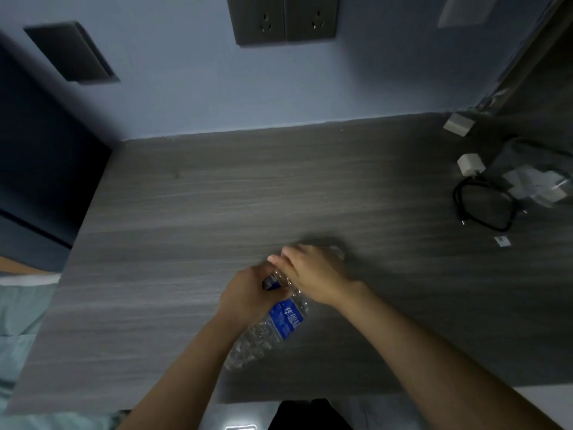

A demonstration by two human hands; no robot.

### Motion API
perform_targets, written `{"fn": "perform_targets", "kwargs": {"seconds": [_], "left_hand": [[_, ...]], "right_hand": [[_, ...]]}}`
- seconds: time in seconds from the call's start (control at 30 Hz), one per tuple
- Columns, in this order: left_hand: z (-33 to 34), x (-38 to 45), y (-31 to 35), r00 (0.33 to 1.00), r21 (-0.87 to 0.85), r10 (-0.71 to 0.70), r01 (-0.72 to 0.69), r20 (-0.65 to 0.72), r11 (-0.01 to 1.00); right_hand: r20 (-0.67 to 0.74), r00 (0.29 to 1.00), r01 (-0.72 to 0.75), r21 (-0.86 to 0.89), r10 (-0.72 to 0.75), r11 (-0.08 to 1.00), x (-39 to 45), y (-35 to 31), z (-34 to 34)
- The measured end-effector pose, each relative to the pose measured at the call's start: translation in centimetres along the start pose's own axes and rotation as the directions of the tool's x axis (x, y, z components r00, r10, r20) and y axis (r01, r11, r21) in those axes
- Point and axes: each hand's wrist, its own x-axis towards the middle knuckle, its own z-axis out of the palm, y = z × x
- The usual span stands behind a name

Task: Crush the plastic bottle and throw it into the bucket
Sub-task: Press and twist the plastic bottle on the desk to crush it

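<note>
A clear plastic bottle (273,324) with a blue label lies slanted on the grey wooden table (186,228), its crumpled lower end pointing toward me. My left hand (248,297) grips the bottle around its middle, above the label. My right hand (313,274) is closed over the bottle's far end, hiding the neck and cap. No bucket is in view.
At the right side of the table lie a white charger (469,164), a coiled black cable (483,206), a small white box (458,124) and a plastic bag with white items (539,184). Wall sockets (283,18) are above. A bed (21,321) borders the left.
</note>
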Motion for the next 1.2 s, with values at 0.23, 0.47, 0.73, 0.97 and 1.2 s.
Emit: {"fn": "perform_targets", "kwargs": {"seconds": [0.23,0.47,0.73,0.97,1.2], "left_hand": [[-1.8,-1.3,-1.5,0.991,-0.175,-0.108,0.119,0.074,0.977],[-1.9,-2.4,-1.6,0.987,-0.210,-0.087,0.114,0.135,0.971],[-2.3,-3.4,-1.3,0.973,-0.171,0.004,0.036,0.233,0.985],[-3.3,-3.8,-1.6,0.964,-0.146,0.033,0.006,0.266,0.989],[-3.9,-4.3,-1.5,0.946,-0.155,0.051,-0.001,0.320,0.988]], "right_hand": [[-0.258,0.924,-0.186,0.339,0.282,0.922,-5.8,3.3,-3.0],[0.094,0.938,-0.339,0.050,0.334,0.939,-10.3,4.3,-1.4],[-0.108,0.938,-0.294,0.254,0.330,0.921,-8.6,3.1,-2.4],[-0.021,0.953,-0.257,0.478,0.303,0.840,-8.9,3.0,-3.0],[0.028,0.945,-0.257,0.683,0.327,0.684,-9.3,2.9,-4.4]]}}
